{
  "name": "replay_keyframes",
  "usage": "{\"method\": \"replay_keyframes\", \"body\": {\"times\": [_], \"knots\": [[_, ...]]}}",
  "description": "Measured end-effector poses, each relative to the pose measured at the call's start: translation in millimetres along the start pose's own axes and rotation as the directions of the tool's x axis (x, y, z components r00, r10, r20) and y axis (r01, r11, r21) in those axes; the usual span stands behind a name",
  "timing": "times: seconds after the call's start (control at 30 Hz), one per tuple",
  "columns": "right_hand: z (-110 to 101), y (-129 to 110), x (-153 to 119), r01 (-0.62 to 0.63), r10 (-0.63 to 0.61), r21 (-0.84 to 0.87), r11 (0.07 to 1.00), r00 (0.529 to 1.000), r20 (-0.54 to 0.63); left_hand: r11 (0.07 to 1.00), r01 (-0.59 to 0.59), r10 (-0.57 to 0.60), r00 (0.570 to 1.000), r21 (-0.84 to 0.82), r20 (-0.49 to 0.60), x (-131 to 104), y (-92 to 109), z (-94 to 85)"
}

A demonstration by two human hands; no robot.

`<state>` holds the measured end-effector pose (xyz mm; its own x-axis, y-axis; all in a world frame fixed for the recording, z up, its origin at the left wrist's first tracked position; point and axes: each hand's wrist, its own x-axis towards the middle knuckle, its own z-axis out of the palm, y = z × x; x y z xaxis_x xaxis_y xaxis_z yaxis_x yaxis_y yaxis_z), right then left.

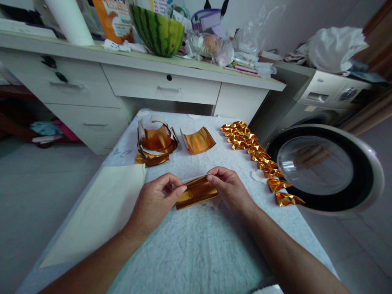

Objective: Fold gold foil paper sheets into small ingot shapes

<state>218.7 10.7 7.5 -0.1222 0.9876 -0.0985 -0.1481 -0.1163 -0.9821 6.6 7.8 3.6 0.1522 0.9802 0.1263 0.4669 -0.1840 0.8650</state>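
A sheet of gold foil paper [197, 192] is held over the table by both hands, its far edge folded over so a pale strip of its back shows. My left hand [156, 200] pinches the left end of that edge between thumb and fingers. At the right end, my right hand [231, 188] pinches the same edge. Just beyond lies a small curved stack of gold paper [199, 141]. To its left sits a larger pile of curled gold sheets [156, 141]. Several folded gold paper pieces [260, 156] form a line along the table's right side.
A pale sheet [98, 212] covers the table's left part. Behind the table [196, 249] stands a white drawer unit [165, 83] carrying half a watermelon [157, 30] and clutter. The open round door [315, 165] of a washing machine [324, 94] reaches close to the table's right edge.
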Motion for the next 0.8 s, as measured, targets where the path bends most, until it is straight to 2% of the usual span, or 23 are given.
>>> {"method": "replay_keyframes", "body": {"times": [0.8], "knots": [[0.5,-0.8,-0.5,0.003,-0.004,0.030,1.000,1.000,0.009,1.000,-0.008,0.008,1.000,0.000,0.012,-0.9,-0.3,-0.4]]}}
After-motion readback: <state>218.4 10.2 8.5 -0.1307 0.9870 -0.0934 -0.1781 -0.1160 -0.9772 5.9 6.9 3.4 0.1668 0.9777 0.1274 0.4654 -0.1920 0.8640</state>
